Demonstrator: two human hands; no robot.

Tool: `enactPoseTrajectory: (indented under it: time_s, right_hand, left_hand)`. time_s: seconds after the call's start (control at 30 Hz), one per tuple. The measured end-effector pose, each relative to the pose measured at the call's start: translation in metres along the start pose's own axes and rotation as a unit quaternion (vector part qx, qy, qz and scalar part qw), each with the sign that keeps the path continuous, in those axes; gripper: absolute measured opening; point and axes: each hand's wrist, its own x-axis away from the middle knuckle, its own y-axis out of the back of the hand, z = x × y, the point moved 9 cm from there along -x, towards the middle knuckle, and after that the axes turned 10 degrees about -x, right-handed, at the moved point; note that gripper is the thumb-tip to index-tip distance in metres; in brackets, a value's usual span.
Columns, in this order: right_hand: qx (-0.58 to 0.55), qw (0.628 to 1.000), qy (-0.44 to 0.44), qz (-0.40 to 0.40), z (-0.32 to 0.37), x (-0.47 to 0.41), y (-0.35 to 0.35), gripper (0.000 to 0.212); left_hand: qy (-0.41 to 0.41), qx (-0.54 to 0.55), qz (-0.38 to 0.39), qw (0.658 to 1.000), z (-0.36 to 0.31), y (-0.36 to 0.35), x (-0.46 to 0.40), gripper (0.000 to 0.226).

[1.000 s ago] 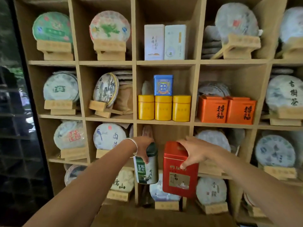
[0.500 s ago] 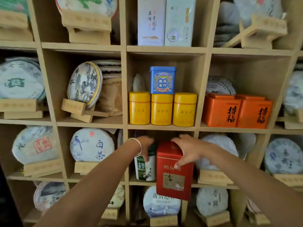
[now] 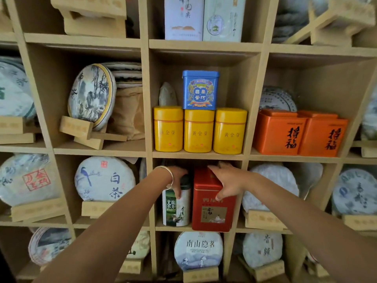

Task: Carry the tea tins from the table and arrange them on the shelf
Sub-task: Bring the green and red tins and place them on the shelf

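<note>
The step in hand looks like the placing itself: two tea tins are being set side by side in the middle cubby of the wooden shelf (image 3: 195, 155), the one directly beneath the row of yellow tins (image 3: 199, 130). Going left to right, the left hand (image 3: 177, 181), a bangle on its wrist, comes in over the top of the round white-and-green tin (image 3: 177, 209), its thumb running down the front of the label and its fingers curled over the dark lid, so it grips that tin from above. This tin is a tall cylinder with a green panel of characters and a pale painted scene; its base appears to sit on the cubby floor, close to the left wall. Just beside it, touching or nearly so, stands the red tin (image 3: 213, 211), square-sided, taller and wider, with a small picture panel on its face; its bottom edge lies at the front lip of the board. The right hand (image 3: 226, 182) clasps its top right corner, thumb down the front and fingers reaching over the lid. The next move, as I judge it, calls for pushing the red tin a little deeper, squaring both labels forward, then letting go without tipping either.
</note>
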Motion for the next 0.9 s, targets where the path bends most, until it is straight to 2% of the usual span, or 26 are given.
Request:
enactPoseTrajectory:
  time_s: [0.2,0.43,0.63,0.9]
  right_hand:
    - [-0.008,1.0,-0.023,-0.002,-0.002,-0.014,-0.007,0.108]
    - [0.006,1.0,0.014,-0.027,0.0,-0.008,-0.006,0.105]
    - [0.017,0.999,0.01,-0.032,0.002,-0.009,-0.007,0.103]
    - [0.028,0.999,0.008,-0.036,0.001,-0.012,-0.007,0.102]
  left_hand:
    - [0.002,0.003,-0.007,1.0,0.001,-0.002,-0.001,0.096]
    - [0.002,-0.008,-0.017,1.0,-0.004,0.0,0.0,0.094]
    - [0.01,-0.012,-0.023,1.0,-0.002,-0.002,0.0,0.1]
    - [0.005,-0.011,-0.035,0.999,-0.004,0.001,0.0,0.096]
